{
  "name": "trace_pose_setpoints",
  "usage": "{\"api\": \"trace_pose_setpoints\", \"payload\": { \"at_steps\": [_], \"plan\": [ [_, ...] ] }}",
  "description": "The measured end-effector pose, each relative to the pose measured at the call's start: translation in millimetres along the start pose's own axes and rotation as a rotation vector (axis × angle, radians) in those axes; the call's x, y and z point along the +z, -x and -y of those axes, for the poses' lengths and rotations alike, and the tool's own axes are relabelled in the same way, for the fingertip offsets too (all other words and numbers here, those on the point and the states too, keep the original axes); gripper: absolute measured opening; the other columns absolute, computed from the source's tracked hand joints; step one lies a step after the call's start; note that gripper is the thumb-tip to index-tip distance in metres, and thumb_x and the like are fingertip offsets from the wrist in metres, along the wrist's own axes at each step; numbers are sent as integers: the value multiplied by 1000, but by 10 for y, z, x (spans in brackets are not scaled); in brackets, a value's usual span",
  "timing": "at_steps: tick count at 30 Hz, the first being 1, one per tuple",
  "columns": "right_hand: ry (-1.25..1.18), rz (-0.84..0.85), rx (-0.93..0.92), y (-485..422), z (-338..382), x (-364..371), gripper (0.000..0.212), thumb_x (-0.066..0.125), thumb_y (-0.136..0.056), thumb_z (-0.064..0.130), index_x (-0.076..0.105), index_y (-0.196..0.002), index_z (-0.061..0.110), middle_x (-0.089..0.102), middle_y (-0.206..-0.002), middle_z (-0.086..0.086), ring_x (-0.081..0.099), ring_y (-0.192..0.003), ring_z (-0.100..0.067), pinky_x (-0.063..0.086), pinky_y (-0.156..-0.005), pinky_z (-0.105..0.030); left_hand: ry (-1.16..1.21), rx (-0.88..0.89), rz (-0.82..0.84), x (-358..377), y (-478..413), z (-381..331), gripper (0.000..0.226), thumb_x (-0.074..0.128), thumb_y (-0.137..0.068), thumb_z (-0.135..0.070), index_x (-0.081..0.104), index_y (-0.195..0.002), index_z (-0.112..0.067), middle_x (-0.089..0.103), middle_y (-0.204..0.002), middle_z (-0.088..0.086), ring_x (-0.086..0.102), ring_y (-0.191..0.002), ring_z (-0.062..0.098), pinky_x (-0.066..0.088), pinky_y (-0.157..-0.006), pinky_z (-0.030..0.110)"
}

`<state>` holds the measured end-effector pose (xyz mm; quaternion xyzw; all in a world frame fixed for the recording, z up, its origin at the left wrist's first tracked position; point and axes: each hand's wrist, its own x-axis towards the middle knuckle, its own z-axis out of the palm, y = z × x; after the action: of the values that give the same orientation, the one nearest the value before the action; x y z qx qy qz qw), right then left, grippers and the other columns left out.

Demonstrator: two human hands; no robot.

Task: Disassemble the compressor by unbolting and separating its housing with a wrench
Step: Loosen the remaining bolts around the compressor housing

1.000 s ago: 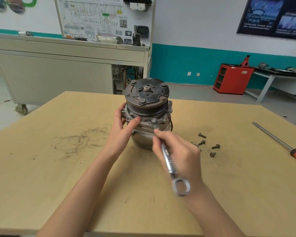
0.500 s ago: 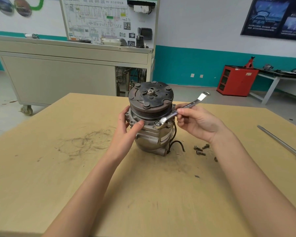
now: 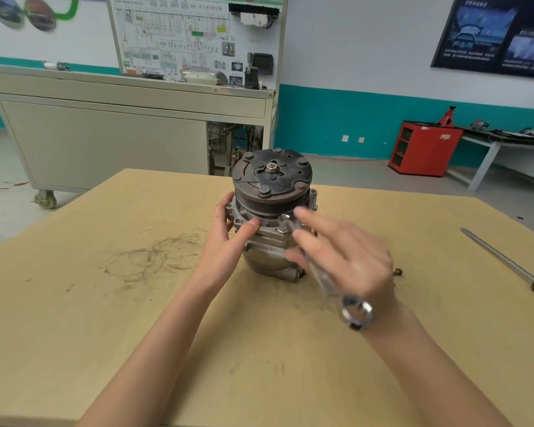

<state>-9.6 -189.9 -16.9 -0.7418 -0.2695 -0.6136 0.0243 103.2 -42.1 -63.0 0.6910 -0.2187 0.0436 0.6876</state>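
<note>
The compressor point(image 3: 270, 211) stands upright in the middle of the wooden table point(image 3: 105, 318), its dark pulley disc on top. My left hand point(image 3: 227, 238) grips the left side of its housing flange, thumb on the front. My right hand point(image 3: 349, 260), blurred by motion, holds the shaft of a silver wrench point(image 3: 336, 291). One wrench end sits on a bolt at the front of the flange. The ring end sticks out toward me below my wrist.
A loose bolt point(image 3: 398, 271) lies on the table just right of my right hand; others are hidden behind it. A long screwdriver point(image 3: 506, 266) with a red handle lies at the far right. A grey wheeled cabinet point(image 3: 105, 140) stands beyond the table.
My right hand has swung the wrench handle from the far right round to the front, toward me. The left hand keeps its hold on the housing.
</note>
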Motion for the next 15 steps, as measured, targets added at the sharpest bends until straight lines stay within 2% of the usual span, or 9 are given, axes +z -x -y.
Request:
{"api": "trace_pose_setpoints", "payload": {
  "at_steps": [4, 8, 12, 15],
  "plan": [
    [24, 45, -81, 127, 86, 66, 23, 69, -87, 19, 74, -81, -3, 72, -90, -16, 71, -84, -25, 59, -71, -33, -20, -1, -6, 2, -8, -7, 63, 58, -93, -30, 26, -147, -28, 49, -141, -1, 48, -127, 12, 39, -108, 40],
    [68, 58, -105, 163, 101, 71, 21, 69, -87, 17, 74, -80, -2, 72, -91, -15, 71, -87, -26, 58, -72, -33, -5, -2, 2, -1, -7, 8, 62, 59, -94, -30, 26, -147, -30, 50, -139, -3, 49, -125, 9, 41, -105, 32],
    [87, 43, -56, 212, 130, 86, 19, 68, -87, 13, 74, -80, -3, 72, -90, -17, 71, -85, -27, 58, -68, -35, 10, -9, 5, -2, -6, 8, 73, 60, -82, -44, 27, -146, -32, 51, -137, -6, 49, -124, 6, 41, -102, 27],
    [89, -2, 16, 250, 177, 107, 17, 68, -86, 11, 74, -79, -4, 72, -90, -16, 71, -82, -26, 59, -68, -34, 6, -1, 1, -2, -15, 21, 66, 61, -90, -37, 27, -146, -32, 49, -139, -6, 47, -125, 4, 40, -99, 21]
  ]
}}
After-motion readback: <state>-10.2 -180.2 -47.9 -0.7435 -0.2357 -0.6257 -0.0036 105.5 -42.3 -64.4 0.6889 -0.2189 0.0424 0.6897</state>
